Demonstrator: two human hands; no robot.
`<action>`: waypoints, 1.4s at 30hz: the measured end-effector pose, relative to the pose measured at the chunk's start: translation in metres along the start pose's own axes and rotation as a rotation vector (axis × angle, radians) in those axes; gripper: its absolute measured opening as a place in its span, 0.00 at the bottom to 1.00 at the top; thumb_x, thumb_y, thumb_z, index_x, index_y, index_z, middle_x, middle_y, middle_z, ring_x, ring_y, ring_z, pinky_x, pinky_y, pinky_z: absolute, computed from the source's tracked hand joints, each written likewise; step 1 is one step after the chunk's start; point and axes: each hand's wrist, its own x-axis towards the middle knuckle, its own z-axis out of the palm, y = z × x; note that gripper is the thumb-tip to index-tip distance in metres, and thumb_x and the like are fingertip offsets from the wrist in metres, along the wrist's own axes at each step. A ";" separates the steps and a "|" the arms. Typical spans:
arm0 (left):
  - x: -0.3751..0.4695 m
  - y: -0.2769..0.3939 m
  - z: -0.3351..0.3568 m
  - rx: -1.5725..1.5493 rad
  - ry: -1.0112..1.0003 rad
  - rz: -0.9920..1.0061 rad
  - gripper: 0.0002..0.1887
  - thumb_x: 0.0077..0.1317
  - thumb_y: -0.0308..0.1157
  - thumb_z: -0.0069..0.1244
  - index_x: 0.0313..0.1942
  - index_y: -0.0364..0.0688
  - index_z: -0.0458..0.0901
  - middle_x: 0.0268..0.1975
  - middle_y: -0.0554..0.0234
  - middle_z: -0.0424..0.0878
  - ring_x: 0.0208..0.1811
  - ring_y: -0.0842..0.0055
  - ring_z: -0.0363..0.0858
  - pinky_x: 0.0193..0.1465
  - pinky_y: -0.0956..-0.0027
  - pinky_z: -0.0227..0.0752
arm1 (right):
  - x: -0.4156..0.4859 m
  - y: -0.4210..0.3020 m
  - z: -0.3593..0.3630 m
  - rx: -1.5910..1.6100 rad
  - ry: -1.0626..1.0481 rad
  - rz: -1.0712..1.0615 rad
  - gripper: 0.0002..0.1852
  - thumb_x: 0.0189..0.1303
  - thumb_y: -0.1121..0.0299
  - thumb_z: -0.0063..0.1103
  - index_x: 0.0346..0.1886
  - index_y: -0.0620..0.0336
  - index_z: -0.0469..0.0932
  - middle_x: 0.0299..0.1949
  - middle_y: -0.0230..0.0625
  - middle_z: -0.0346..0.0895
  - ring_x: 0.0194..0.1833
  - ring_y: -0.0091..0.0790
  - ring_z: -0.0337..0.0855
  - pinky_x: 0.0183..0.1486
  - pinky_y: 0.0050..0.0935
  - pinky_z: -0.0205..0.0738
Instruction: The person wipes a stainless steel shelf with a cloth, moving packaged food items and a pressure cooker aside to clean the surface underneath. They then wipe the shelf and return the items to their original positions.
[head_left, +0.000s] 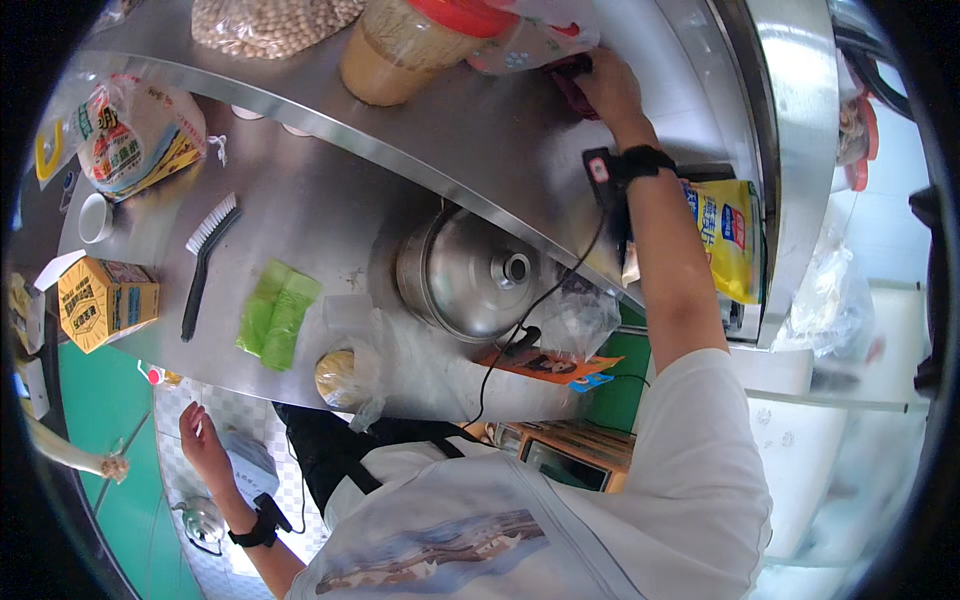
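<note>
My right hand (611, 86) reaches over the raised steel shelf (480, 127) and grips a dark red item (576, 94), apparently cloth, partly hidden by the fingers. Close beside it lie a pale patterned plastic bag (536, 45) and a red-lidded jar (390, 56) partly filled with a tan substance. My left hand (202, 439) hangs past the counter's front edge, empty, its fingers loosely bent and a little apart. On the steel counter (300, 195) below the shelf rest a black brush (204, 262) with white bristles, folded green plastic (277, 315) and a round steel lid or vessel (465, 270).
A bag of round beans or similar (274, 26) stands on the shelf. Along the counter are a printed sack (139, 139), a white cup (95, 218), a yellow box (109, 300) and an orange packet (555, 365). A yellow packet (727, 240) stands by my right forearm. A black cable (540, 300) trails from that wrist.
</note>
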 end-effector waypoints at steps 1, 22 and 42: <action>0.002 0.001 0.005 -0.013 -0.009 0.018 0.17 0.73 0.23 0.48 0.60 0.34 0.77 0.54 0.53 0.82 0.56 0.69 0.81 0.58 0.66 0.75 | -0.013 0.007 -0.005 -0.044 -0.086 0.109 0.20 0.60 0.69 0.59 0.57 0.54 0.81 0.51 0.52 0.83 0.56 0.59 0.80 0.59 0.52 0.75; -0.001 0.062 0.004 0.338 -0.048 0.100 0.14 0.69 0.32 0.52 0.50 0.33 0.82 0.41 0.51 0.87 0.42 0.67 0.85 0.48 0.66 0.78 | -0.088 -0.038 -0.027 0.242 -0.170 0.506 0.29 0.59 0.64 0.60 0.67 0.55 0.75 0.65 0.55 0.72 0.67 0.59 0.70 0.72 0.49 0.63; 0.013 0.127 -0.022 0.233 -0.299 0.235 0.13 0.70 0.28 0.54 0.51 0.33 0.81 0.41 0.54 0.87 0.42 0.72 0.86 0.46 0.69 0.79 | -0.047 -0.060 -0.008 0.478 -0.132 0.384 0.26 0.60 0.63 0.57 0.63 0.58 0.78 0.53 0.50 0.83 0.61 0.53 0.78 0.67 0.42 0.69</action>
